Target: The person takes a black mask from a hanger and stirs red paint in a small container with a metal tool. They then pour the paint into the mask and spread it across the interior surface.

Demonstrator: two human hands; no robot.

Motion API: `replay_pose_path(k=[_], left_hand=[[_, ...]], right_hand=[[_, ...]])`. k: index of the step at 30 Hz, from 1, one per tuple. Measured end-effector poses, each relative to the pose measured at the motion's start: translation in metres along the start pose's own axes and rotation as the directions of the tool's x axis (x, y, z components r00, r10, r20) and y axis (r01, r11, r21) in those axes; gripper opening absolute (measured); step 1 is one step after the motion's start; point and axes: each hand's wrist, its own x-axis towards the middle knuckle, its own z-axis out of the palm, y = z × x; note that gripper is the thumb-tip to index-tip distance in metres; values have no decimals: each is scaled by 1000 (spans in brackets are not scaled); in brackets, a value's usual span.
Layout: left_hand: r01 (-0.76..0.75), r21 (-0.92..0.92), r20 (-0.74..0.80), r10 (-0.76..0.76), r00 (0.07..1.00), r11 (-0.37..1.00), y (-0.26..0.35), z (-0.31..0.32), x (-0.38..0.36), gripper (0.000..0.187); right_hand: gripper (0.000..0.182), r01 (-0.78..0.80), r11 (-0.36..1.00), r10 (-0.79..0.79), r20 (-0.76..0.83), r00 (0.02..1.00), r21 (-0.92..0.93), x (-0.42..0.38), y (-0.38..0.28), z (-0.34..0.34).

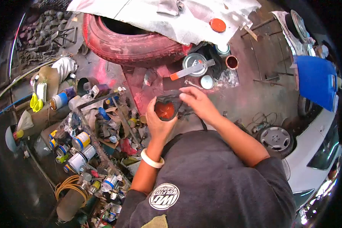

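Note:
My left hand (161,127) is wrapped round a small cup of orange-red paint (165,110), held upright in front of my chest. A dark cloth (171,97) lies along the far rim of the cup. My right hand (201,103) is closed at the cup's right edge, its fingertips pinching the dark cloth. Beyond my hands a clear ruler-like strip with an orange end (192,70) rests across a round tin (195,62). Beside it stand a small white-topped tin (207,82) and an open tin with dark red inside (231,62).
A red-painted tire (136,45) lies ahead, partly under a white sheet (148,9) bearing a red lid (217,25). Several paint cans (81,141) and clutter crowd the left, with yellow-green scissors (36,102). A blue panel (316,81), a wheel (275,138) and a white car (311,152) are at right.

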Motion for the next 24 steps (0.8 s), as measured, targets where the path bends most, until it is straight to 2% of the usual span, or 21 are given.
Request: replay_pose_path(k=[2,5,6,9,12,15,19,24], left_hand=[[0,-48,17,0,1000,999,-8,9,-2,105],[47,-132,27,-44,999,990,-14,21,-7,103],[66,-163,26,-62,998,984,-16,24,-7,101],[-82,-122,8,84,996,989,-25,25,-9,93],[-146,-149,-19,144,989,978,-33,24,-14,83],[-161,-94,-26,159,987,983,-32,17,-19,76],[-130,-30,-28,130,991,991,-34,6,-28,77],[-88,14,-33,89,996,996,-51,-8,-40,78]], right_hand=[[26,4,996,-4,3,1000,-91,-3,10,9],[13,226,885,-254,-15,967,-408,-25,8,21],[10,405,750,-476,-1,879,-523,-32,12,28],[15,522,501,-604,153,782,-690,-44,27,40],[17,548,502,-620,163,767,-670,-52,42,54],[16,578,501,-633,183,752,-644,-56,46,61],[13,624,531,-657,186,730,-573,-57,58,71],[12,626,586,-622,210,754,-514,-52,74,90]])
